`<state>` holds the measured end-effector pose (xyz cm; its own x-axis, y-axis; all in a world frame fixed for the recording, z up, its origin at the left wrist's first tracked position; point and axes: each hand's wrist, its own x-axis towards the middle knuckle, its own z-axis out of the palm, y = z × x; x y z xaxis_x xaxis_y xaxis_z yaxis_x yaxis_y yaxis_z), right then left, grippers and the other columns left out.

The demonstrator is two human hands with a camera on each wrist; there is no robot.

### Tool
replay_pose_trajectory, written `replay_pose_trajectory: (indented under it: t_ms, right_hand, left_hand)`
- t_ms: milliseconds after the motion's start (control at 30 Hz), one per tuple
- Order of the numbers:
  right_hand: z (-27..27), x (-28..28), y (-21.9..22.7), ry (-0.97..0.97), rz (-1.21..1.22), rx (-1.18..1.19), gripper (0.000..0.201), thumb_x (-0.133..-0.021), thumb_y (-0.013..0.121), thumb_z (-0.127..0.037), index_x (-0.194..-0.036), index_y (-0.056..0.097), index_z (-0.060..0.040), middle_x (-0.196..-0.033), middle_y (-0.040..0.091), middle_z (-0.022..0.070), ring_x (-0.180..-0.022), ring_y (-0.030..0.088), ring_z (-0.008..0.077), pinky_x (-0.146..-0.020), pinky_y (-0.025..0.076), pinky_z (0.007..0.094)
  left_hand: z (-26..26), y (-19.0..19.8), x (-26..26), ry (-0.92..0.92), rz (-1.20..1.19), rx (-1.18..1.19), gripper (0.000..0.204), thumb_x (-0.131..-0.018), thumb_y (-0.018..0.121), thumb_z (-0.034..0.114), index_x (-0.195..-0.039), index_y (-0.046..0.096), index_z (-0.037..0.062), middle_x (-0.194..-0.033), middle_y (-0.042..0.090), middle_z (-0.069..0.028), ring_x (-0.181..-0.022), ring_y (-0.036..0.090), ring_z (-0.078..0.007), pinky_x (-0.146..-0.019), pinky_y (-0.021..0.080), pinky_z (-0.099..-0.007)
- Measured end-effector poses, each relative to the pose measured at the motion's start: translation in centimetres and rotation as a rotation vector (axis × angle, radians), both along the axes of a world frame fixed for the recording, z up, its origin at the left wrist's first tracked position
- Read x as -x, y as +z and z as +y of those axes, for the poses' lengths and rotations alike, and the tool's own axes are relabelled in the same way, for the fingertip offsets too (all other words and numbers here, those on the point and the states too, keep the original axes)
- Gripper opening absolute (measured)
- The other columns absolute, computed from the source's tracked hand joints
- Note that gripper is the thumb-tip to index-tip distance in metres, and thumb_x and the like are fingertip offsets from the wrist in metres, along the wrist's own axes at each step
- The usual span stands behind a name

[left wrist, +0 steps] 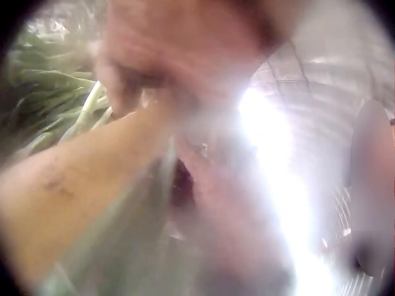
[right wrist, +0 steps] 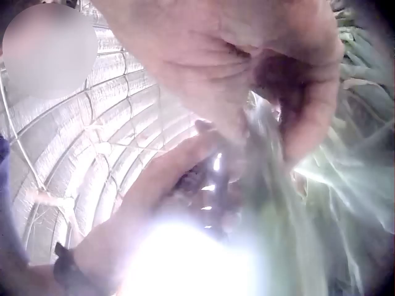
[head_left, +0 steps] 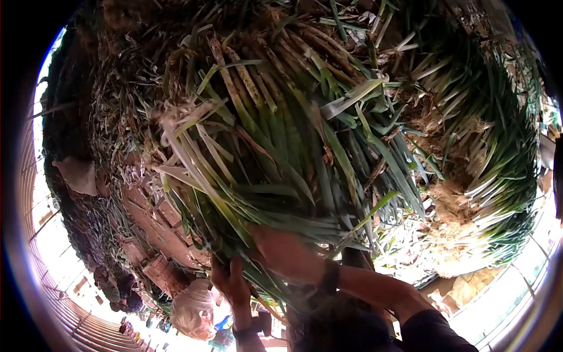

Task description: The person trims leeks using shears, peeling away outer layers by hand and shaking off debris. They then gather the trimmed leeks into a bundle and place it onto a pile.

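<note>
A bundle of long green-leafed stalks [head_left: 281,141] with pale, soil-marked stems lies across the middle of the head view. My left hand [head_left: 231,287] grips the leaf ends at the bundle's lower left; its curled fingers fill the top of the left wrist view [left wrist: 179,49]. Just right of it my right hand [head_left: 287,252], blurred, is at the same leaves. In the right wrist view the thumb and fingers of my right hand [right wrist: 247,68] curl round green leaves [right wrist: 278,197], with my left hand [right wrist: 166,179] close below. Glare and blur hide the exact finger contact.
Many more stalks with roots [head_left: 498,182] are piled in a curve on the right. Loose leaf scraps cover the ground at the left, near reddish boards [head_left: 155,226]. Another person [head_left: 193,308] is at the lower left, beside a ribbed, bright covering [head_left: 88,328].
</note>
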<state>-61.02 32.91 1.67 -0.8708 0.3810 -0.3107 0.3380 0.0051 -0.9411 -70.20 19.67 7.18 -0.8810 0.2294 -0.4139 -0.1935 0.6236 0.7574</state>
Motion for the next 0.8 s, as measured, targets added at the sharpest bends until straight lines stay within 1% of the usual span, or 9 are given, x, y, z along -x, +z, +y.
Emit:
replay_pose_trajectory:
  t_ms: [133,167,200,333,433,500,567,700,800]
  right_hand:
    - [5.4,2.1,-7.1,-0.172,-0.107,-0.487,0.053,-0.093,0.065,-0.025,-0.135,0.050,0.0046,-0.113,0.063,0.0261,-0.098,0.065,0.0415,-0.084,0.054,0.0492]
    - [8.5,1.7,-8.1,-0.122,-0.383,-0.548,0.056,-0.094,0.065,-0.024,-0.139,0.047,0.0043,-0.117,0.061,0.0287,-0.107,0.062,0.0424,-0.093,0.051,0.0490]
    - [10.6,1.1,-12.1,-0.298,-0.377,-0.773,0.057,-0.093,0.066,-0.022,-0.140,0.047,0.0035,-0.122,0.059,0.0282,-0.112,0.059,0.0426,-0.097,0.049,0.0490]
    - [16.2,-0.5,-18.6,-0.392,-0.492,-1.019,0.042,-0.088,0.062,-0.012,-0.127,0.053,0.0014,-0.116,0.061,0.0186,-0.099,0.062,0.0386,-0.084,0.053,0.0506]
    - [16.5,-0.2,-19.1,-0.203,-0.609,-0.902,0.033,-0.088,0.062,-0.012,-0.117,0.054,-0.0007,-0.117,0.061,0.0161,-0.103,0.062,0.0394,-0.081,0.054,0.0518]
    - [16.9,0.2,-18.4,-0.199,-0.592,-0.909,0.021,-0.086,0.063,-0.012,-0.104,0.057,-0.0036,-0.106,0.063,0.0152,-0.099,0.065,0.0377,-0.077,0.054,0.0513]
    - [17.8,-0.6,-17.2,-0.116,-0.483,-0.731,0.017,-0.084,0.065,-0.012,-0.096,0.058,-0.0027,-0.095,0.066,0.0175,-0.089,0.067,0.0387,-0.074,0.054,0.0505]
    - [17.9,-4.2,-11.2,0.016,-0.528,-0.523,0.020,-0.083,0.068,-0.015,-0.095,0.060,-0.0005,-0.087,0.066,0.0179,-0.079,0.068,0.0332,-0.071,0.053,0.0454]
    - [16.6,-8.2,-8.7,-0.080,-0.416,0.043,0.040,-0.082,0.076,-0.018,-0.113,0.063,0.0027,-0.088,0.066,0.0125,-0.081,0.063,0.0179,-0.071,0.050,0.0338]
  left_hand:
    - [-0.7,0.0,-1.4,-0.032,0.027,0.147,0.048,-0.087,0.072,0.005,-0.133,0.059,-0.0027,-0.094,0.067,-0.0030,-0.078,0.059,-0.0084,-0.068,0.050,-0.0242]
    - [-0.7,-0.3,-2.1,-0.089,-0.012,0.146,0.044,-0.089,0.069,0.003,-0.131,0.059,-0.0027,-0.090,0.063,0.0005,-0.077,0.056,-0.0064,-0.066,0.047,-0.0225]
    - [-0.7,-0.8,-2.8,-0.137,-0.054,0.148,0.049,-0.089,0.070,0.003,-0.135,0.056,-0.0024,-0.091,0.065,-0.0001,-0.078,0.056,-0.0066,-0.067,0.048,-0.0227]
    - [0.7,-1.4,-5.2,-0.294,-0.108,0.128,0.058,-0.086,0.075,0.008,-0.139,0.054,-0.0002,-0.096,0.071,-0.0051,-0.080,0.061,-0.0083,-0.069,0.051,-0.0250]
    - [1.4,-1.3,-6.6,-0.393,-0.064,0.152,0.064,-0.082,0.079,0.016,-0.139,0.056,0.0020,-0.098,0.073,-0.0105,-0.083,0.067,-0.0117,-0.072,0.054,-0.0298]
    - [3.3,0.0,-6.5,-0.521,-0.234,0.301,0.068,-0.078,0.082,0.024,-0.138,0.057,0.0027,-0.097,0.073,-0.0146,-0.083,0.072,-0.0187,-0.073,0.056,-0.0341]
    - [4.0,0.9,-6.7,-0.514,-0.090,0.234,0.067,-0.079,0.082,0.027,-0.136,0.058,0.0027,-0.095,0.073,-0.0155,-0.081,0.073,-0.0264,-0.072,0.057,-0.0372]
    - [3.6,1.7,-7.0,-0.625,-0.079,0.202,0.066,-0.079,0.082,0.028,-0.135,0.058,0.0025,-0.093,0.072,-0.0173,-0.079,0.073,-0.0305,-0.069,0.057,-0.0398]
    - [2.4,2.4,-7.5,-0.654,-0.085,0.181,0.066,-0.079,0.083,0.028,-0.134,0.058,0.0019,-0.093,0.072,-0.0181,-0.078,0.073,-0.0309,-0.068,0.057,-0.0405]
